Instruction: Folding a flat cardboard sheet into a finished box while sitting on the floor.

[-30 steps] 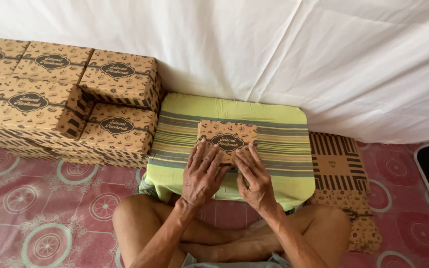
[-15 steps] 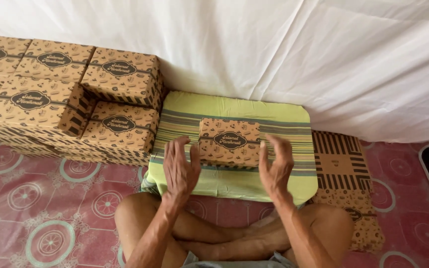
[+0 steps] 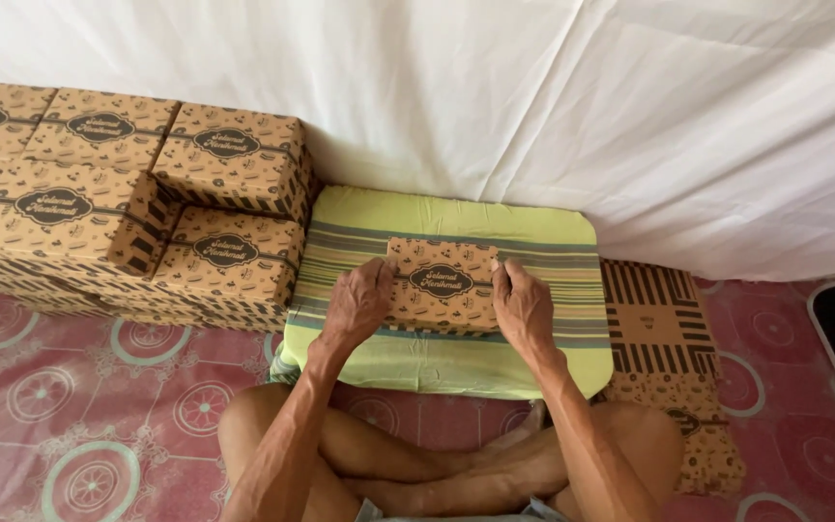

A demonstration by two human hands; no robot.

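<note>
**Two hands gripping a printed cardboard box on a green cushion**

Head view, looking down: a person is sitting cross-legged on a red patterned floor mat [image 3: 70, 406]. In front of the knees a green striped cushion [image 3: 446, 217] is lying against a white sheet [image 3: 533, 87] hanging behind it. A brown printed box [image 3: 443, 283] is resting flat on the middle of the cushion. The left hand [image 3: 359, 302] is pressing on the box's left end, fingers curled over its top edge. The right hand [image 3: 522, 304] is pressing on the right end, thumb up by the top corner. Half a second earlier both hands were hovering open just off the box's sides; now they are closing in and touching it. To the left, a stack of matching boxes [image 3: 128, 213] is sitting beside the cushion. To the right, flattened box blanks [image 3: 664, 329] are lying on the mat, partly under the cushion.
</note>
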